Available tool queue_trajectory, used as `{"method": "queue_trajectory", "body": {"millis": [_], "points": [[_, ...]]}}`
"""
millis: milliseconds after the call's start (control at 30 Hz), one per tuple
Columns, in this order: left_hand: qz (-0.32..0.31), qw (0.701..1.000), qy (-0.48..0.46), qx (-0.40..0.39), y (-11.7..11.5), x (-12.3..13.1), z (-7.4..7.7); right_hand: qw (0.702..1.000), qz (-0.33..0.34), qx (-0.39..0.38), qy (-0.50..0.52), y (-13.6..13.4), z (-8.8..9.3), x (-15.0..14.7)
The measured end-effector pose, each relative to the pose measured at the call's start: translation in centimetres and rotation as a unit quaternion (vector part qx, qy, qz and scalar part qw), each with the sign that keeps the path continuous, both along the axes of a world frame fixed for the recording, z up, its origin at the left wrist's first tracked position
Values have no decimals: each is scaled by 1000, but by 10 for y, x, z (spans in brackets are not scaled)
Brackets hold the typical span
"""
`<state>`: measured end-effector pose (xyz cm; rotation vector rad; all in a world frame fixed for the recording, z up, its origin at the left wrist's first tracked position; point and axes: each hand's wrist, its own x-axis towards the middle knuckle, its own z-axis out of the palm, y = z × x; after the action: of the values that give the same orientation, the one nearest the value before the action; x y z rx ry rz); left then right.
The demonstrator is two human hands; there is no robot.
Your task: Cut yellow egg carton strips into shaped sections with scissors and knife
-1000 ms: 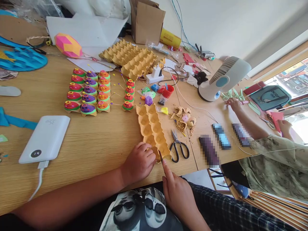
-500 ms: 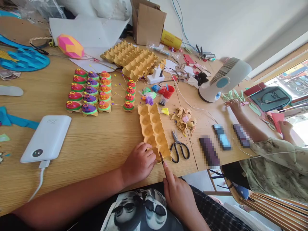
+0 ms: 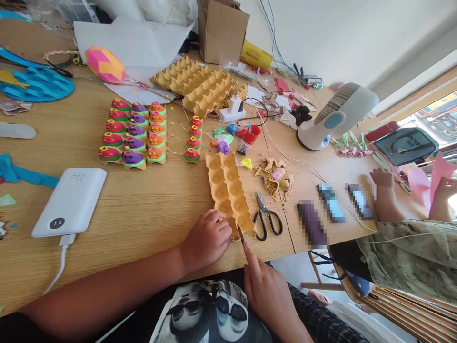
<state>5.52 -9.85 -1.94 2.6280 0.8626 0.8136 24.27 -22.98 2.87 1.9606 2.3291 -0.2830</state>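
Note:
A tan egg carton piece (image 3: 228, 183), two cups wide, lies on the table in front of me. My left hand (image 3: 207, 238) is closed over its near left corner, fingers curled on the edge. In my right hand (image 3: 266, 288) is a thin dark-bladed knife (image 3: 241, 234), index finger stretched along its back. The blade's tip rests at the carton's near end, between the two columns of cups. Black-handled scissors (image 3: 266, 216) lie just right of the carton. Cut carton scraps (image 3: 276, 175) lie beyond the scissors.
Painted carton caterpillars (image 3: 134, 133) stand in rows at the left. Behind are larger egg trays (image 3: 194, 83). A white power bank (image 3: 70, 202) lies left, a fan (image 3: 335, 116) stands right. A co-worker's hand (image 3: 383, 180) is at far right, near blurred phones (image 3: 331, 203).
The co-worker's near hand has drawn back from the pink pieces toward the table's edge, and pink paper shows in the other. My hands and the carton look nearly unmoved; the view shifted slightly.

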Motion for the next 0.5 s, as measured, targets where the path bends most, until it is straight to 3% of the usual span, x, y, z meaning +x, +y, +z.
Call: {"method": "queue_trajectory", "body": {"millis": [500], "points": [[-16, 1000, 23, 11, -1, -5, -2, 999, -15, 25, 41, 0, 3, -4]]}}
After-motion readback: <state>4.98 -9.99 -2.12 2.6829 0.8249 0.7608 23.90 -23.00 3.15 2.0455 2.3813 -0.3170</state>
